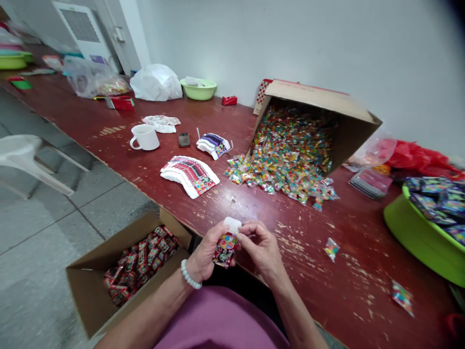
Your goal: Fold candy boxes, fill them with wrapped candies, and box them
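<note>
My left hand [205,252], with a white bead bracelet [191,274] on its wrist, and my right hand [259,249] both hold a small, brightly printed red packet [224,249] upright over the table edge. A white tab [232,225] shows at the packet's top, pinched between my fingers. Its lower end is partly hidden by my left hand. Just left of my hands, a cardboard box [98,271] on the floor holds several red packets. Ahead, a tipped cardboard box [319,104] spills small colourful sachets [286,155] onto the red-brown wooden table [290,228].
Stacks of printed cards [191,177] [213,145], a white mug [146,137] and a phone [184,139] stand on the table. A green tub [417,232] of dark packets sits at right. Loose sachets [332,249] [402,297] lie nearby. A white plastic chair [25,157] stands on the tiled floor.
</note>
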A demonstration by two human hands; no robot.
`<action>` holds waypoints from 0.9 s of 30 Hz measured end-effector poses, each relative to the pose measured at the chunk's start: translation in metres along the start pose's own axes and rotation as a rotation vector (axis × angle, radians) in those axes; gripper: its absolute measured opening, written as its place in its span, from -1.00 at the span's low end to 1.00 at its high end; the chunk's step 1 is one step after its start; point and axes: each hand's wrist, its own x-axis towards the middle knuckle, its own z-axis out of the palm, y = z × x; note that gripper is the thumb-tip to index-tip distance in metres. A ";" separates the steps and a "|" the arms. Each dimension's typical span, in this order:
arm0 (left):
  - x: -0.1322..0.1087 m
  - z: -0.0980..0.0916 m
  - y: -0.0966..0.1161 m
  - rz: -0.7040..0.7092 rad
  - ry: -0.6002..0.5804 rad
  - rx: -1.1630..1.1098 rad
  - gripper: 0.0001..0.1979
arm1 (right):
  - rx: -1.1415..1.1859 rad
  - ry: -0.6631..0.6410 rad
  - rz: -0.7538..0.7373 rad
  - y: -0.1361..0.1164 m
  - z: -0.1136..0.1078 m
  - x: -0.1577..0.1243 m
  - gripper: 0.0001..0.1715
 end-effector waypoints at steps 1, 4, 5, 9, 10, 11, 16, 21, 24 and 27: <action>0.000 0.000 0.001 0.000 0.006 0.002 -0.65 | -0.072 -0.014 -0.058 -0.002 -0.001 0.001 -0.85; 0.000 -0.001 0.000 0.010 0.000 0.005 -0.64 | -0.145 -0.093 -0.129 -0.005 -0.003 0.001 -0.86; 0.001 -0.001 -0.001 0.014 -0.010 0.007 -0.64 | -0.091 -0.103 -0.089 -0.004 -0.002 0.002 -0.86; 0.002 -0.001 -0.001 -0.003 -0.091 0.018 -0.58 | 0.140 -0.066 0.085 -0.001 0.001 0.003 -0.69; 0.002 -0.001 0.000 -0.016 -0.116 0.011 -0.55 | 0.116 -0.071 0.074 -0.002 0.001 0.003 -0.70; 0.001 -0.001 0.001 -0.027 -0.137 0.001 -0.51 | 0.057 -0.091 0.036 -0.003 0.000 0.003 -0.77; -0.001 -0.002 0.006 -0.022 -0.133 0.047 -0.53 | -0.202 -0.203 -0.214 -0.014 -0.006 0.000 -0.88; -0.003 0.002 0.002 0.058 -0.124 0.182 -0.57 | -0.108 -0.138 -0.036 -0.011 -0.001 0.000 -0.83; -0.002 0.002 0.000 0.047 -0.120 0.183 -0.47 | -0.028 -0.140 0.033 -0.008 0.004 0.003 -0.84; 0.000 -0.001 -0.001 0.002 -0.179 0.147 -0.34 | 0.178 -0.154 0.133 -0.012 0.008 0.006 -0.85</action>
